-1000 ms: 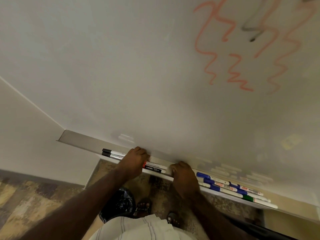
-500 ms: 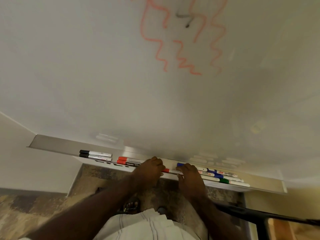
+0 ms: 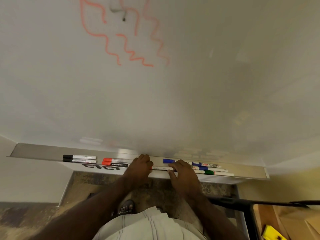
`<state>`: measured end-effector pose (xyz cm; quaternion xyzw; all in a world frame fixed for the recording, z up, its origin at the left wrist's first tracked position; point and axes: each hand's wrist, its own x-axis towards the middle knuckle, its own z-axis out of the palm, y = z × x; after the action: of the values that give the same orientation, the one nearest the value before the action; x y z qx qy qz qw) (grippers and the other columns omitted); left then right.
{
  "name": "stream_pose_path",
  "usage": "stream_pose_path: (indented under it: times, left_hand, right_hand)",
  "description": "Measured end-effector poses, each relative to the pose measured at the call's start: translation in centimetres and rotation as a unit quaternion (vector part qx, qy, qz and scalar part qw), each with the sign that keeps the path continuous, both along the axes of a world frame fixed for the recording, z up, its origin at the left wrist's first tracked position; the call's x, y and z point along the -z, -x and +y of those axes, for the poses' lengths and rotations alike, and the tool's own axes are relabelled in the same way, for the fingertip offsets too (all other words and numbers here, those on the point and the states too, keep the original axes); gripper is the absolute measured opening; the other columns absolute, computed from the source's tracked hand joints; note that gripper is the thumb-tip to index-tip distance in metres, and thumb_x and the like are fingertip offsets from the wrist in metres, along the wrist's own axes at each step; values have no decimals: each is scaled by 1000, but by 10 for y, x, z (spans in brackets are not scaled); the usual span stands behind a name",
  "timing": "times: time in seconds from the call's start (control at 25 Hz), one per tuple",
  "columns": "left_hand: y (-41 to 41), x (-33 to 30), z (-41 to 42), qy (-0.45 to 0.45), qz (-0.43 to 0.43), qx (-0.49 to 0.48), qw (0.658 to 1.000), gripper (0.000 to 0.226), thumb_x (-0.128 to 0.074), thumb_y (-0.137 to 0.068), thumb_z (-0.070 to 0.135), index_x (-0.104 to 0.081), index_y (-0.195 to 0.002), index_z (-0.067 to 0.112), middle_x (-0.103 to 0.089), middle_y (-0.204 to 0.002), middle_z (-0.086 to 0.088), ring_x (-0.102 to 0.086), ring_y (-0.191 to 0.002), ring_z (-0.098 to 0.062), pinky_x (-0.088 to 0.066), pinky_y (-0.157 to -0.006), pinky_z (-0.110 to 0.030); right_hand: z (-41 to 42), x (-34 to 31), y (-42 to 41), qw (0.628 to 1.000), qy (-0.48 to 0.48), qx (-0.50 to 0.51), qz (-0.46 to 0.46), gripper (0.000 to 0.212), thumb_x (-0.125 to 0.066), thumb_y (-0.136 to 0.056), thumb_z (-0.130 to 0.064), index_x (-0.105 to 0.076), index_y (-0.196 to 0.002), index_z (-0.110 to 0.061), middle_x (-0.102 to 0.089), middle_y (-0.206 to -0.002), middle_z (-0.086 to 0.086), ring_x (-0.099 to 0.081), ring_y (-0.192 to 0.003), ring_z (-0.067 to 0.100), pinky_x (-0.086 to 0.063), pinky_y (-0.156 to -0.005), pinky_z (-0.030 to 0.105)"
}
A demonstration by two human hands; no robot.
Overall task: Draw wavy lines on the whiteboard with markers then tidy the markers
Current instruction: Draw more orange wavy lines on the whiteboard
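Both hands sit on the metal marker tray (image 3: 43, 152) under the whiteboard (image 3: 155, 101), holding one white marker (image 3: 161, 168) between them: the left hand (image 3: 140, 166) curls over its red end, the right hand (image 3: 183, 172) pinches the other end. Left of it on the tray lie two black markers (image 3: 79, 158) and two red markers (image 3: 115, 162); right of it, blue and green markers (image 3: 210, 169). Red wavy lines (image 3: 121, 40) mark the board high above the tray.

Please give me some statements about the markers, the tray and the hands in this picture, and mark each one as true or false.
1. Two black-capped markers lie at the left of the tray. True.
2. The whiteboard carries only blue lines. False: the wavy lines are red-orange.
3. Both hands are at the tray, the left hand and right hand on a white marker. True.
4. The green-capped marker lies on the floor. False: it lies in the tray.
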<state>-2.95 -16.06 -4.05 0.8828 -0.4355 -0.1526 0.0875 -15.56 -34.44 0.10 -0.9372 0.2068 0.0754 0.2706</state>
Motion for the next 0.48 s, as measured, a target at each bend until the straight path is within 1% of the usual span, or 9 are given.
stream_pose_path:
  times: [0.08,0.16,0.28,0.36,0.4,0.48]
  left_hand:
    - [2,-3,1,10,-2,-17,1000,29,-56,-103,27,-62,-130,19,-55,-129,-3,-47,-120,-19,-41,-102,-32]
    - [6,-7,1,19,2,-28,999,28,-60,-101,25,-64,-128,19,-56,-126,-2,-48,-118,-18,-41,-99,-31]
    - [14,-11,2,46,4,-46,998,26,-62,-100,23,-65,-126,21,-58,-123,2,-49,-112,-14,-38,-92,-26]
    - [21,-17,1,80,9,-75,994,20,-59,-103,22,-66,-121,22,-60,-119,3,-49,-105,-11,-38,-88,-23]
    - [25,-22,0,102,19,-95,990,17,-57,-104,22,-67,-119,21,-61,-116,3,-48,-101,-10,-41,-88,-24]
    - [33,-35,-4,159,48,-140,976,13,-56,-105,22,-66,-114,20,-62,-111,3,-49,-96,-9,-47,-88,-27]
  right_hand:
    - [-3,-4,4,1000,-1,3,-7,35,-55,-105,-45,-63,-137,-32,-61,-140,-9,-53,-127,11,-38,-107,25]
    - [-8,-9,8,1000,-8,9,-5,35,-56,-105,-44,-64,-137,-31,-60,-140,-9,-52,-128,11,-36,-104,22]
    - [-14,-18,13,1000,-18,12,-7,35,-59,-104,-45,-64,-136,-32,-61,-138,-10,-53,-126,10,-36,-101,20]
    - [-15,-24,18,999,-28,30,-17,38,-62,-101,-48,-65,-135,-32,-62,-133,-13,-55,-122,9,-40,-102,22]
    - [-15,-28,20,997,-40,55,-25,40,-65,-99,-51,-64,-134,-32,-63,-126,-15,-57,-117,8,-45,-100,22]
    - [-16,-38,25,986,-91,128,-59,47,-73,-90,-58,-61,-129,-34,-65,-108,-20,-64,-100,6,-55,-85,22]
